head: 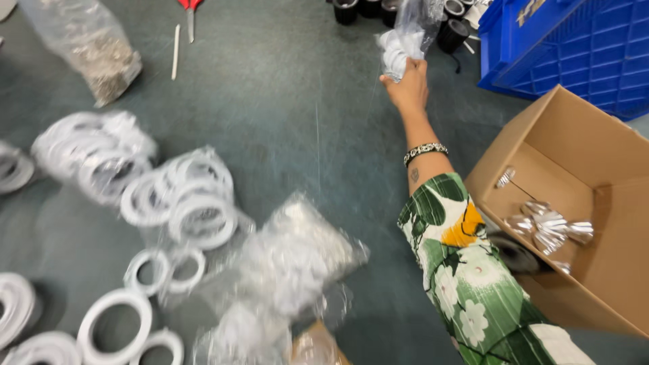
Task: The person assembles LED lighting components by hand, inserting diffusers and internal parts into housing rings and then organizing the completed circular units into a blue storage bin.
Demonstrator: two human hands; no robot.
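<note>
- Head view: the right hand (407, 84) is stretched far out over the grey tabletop (284, 115), its fingers closed around a clear plastic bag (409, 34) of white parts, held up near the far edge.
- Just beyond the bag stand black round parts (451, 34); a blue crate (574, 47) is to their right.
- An open cardboard box (574, 203) with shiny foil pieces (549, 228) sits beside the sleeve.
- White rings (182, 196) lie scattered at left.
- The left hand is out of view.
</note>
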